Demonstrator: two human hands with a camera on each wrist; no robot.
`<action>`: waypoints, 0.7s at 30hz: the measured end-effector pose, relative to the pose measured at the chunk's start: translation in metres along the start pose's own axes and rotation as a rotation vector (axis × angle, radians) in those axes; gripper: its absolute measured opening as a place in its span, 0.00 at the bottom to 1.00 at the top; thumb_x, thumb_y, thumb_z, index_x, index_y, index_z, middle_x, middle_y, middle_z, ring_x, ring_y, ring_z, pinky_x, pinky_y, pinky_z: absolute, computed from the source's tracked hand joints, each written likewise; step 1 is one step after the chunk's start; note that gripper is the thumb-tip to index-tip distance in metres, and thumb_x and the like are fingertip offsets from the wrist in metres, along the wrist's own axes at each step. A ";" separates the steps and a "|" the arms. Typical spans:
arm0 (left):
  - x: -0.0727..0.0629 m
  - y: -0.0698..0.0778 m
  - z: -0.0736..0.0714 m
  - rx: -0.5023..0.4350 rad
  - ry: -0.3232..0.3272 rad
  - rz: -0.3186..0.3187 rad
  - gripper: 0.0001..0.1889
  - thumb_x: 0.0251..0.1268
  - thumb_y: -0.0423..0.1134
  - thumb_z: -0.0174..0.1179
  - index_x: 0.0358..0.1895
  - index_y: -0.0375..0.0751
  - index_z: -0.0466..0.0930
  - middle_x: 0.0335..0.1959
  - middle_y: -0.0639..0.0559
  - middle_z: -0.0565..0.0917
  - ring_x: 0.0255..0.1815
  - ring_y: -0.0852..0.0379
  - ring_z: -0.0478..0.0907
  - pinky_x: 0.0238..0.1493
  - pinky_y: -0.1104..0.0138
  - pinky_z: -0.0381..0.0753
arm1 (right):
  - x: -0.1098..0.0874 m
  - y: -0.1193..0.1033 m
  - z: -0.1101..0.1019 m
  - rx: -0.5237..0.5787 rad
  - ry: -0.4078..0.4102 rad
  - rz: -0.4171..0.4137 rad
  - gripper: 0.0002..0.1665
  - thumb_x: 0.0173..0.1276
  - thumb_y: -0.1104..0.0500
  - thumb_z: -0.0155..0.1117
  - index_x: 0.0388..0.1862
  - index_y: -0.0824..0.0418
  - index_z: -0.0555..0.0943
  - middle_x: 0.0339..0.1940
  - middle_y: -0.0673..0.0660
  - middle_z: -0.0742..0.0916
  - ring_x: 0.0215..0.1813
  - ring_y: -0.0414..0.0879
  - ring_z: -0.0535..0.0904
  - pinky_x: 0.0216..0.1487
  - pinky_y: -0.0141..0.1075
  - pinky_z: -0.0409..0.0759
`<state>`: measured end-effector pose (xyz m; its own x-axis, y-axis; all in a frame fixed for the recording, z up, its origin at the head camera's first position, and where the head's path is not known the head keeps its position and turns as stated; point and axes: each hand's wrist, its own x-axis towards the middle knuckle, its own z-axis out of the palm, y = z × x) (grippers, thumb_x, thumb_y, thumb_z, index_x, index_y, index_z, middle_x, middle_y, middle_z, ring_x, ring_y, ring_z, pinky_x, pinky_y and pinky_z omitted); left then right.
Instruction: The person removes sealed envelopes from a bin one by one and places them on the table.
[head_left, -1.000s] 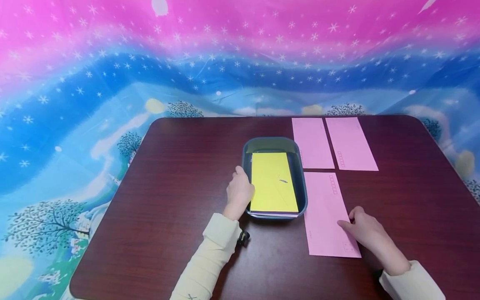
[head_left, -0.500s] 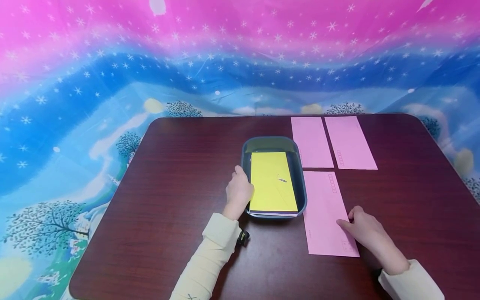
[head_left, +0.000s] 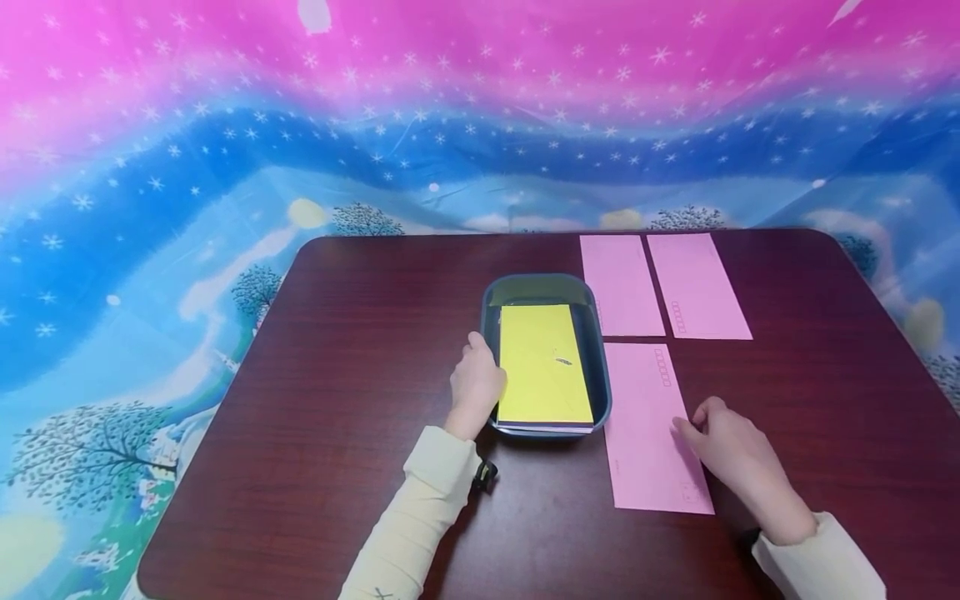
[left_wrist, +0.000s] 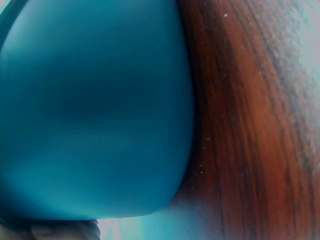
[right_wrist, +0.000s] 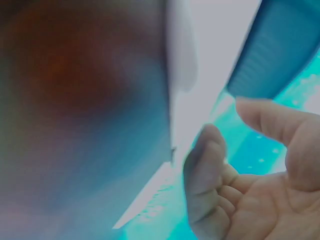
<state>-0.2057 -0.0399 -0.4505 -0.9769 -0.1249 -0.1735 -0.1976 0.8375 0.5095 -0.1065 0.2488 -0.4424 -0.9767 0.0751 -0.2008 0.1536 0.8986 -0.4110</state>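
A dark blue plastic bin [head_left: 606, 392] stands on the table, holding a stack of envelopes with a yellow envelope [head_left: 542, 367] on top. My left hand [head_left: 477, 382] grips the bin's left rim; in the left wrist view the bin's blue wall [left_wrist: 95, 110] fills much of the frame, with fingertips [left_wrist: 65, 231] at its edge. A pink envelope [head_left: 645, 442] lies flat, right of the bin. My right hand [head_left: 738, 446] is at its right edge, thumb and fingers apart. The right wrist view shows the thumb [right_wrist: 270, 120] held away from loosely bent fingers [right_wrist: 206, 175].
Two more pink envelopes, one [head_left: 624, 287] beside the other [head_left: 699, 287], lie side by side at the table's far edge. The brown wooden table [head_left: 337, 350] has rounded corners. Behind it hangs a pink and blue cloth [head_left: 450, 100] with snowflakes and trees.
My right hand has shifted slightly up and its thumb has risen from the near pink envelope. The left hand and the bin stay put.
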 end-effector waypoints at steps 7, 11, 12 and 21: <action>0.001 -0.003 0.000 0.003 0.005 0.004 0.20 0.63 0.33 0.55 0.55 0.33 0.61 0.36 0.41 0.75 0.20 0.49 0.71 0.23 0.63 0.68 | -0.002 -0.051 -0.007 0.086 0.179 -0.076 0.17 0.71 0.50 0.52 0.43 0.64 0.77 0.23 0.55 0.81 0.23 0.45 0.71 0.24 0.35 0.64; 0.000 -0.002 -0.001 -0.002 0.001 0.004 0.21 0.63 0.33 0.55 0.56 0.33 0.61 0.36 0.41 0.75 0.20 0.49 0.71 0.23 0.62 0.68 | -0.001 -0.079 -0.002 0.134 0.198 -0.122 0.16 0.69 0.51 0.57 0.44 0.62 0.79 0.22 0.54 0.80 0.22 0.44 0.70 0.24 0.34 0.64; 0.000 -0.002 -0.001 -0.003 -0.001 0.003 0.21 0.63 0.33 0.55 0.56 0.33 0.61 0.36 0.40 0.75 0.20 0.49 0.71 0.23 0.62 0.69 | 0.001 -0.086 0.000 0.136 0.193 -0.136 0.16 0.68 0.50 0.58 0.44 0.62 0.79 0.20 0.53 0.79 0.21 0.44 0.69 0.24 0.34 0.64; -0.002 0.000 0.001 0.009 0.013 0.016 0.21 0.62 0.33 0.55 0.56 0.32 0.61 0.36 0.40 0.76 0.23 0.48 0.73 0.27 0.58 0.74 | 0.023 -0.117 0.019 -0.002 0.140 -0.135 0.34 0.62 0.38 0.62 0.47 0.69 0.81 0.25 0.59 0.82 0.25 0.48 0.75 0.22 0.36 0.70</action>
<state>-0.2038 -0.0390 -0.4504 -0.9808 -0.1184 -0.1548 -0.1816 0.8440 0.5046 -0.1445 0.1371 -0.4161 -0.9998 0.0129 -0.0181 0.0193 0.9054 -0.4242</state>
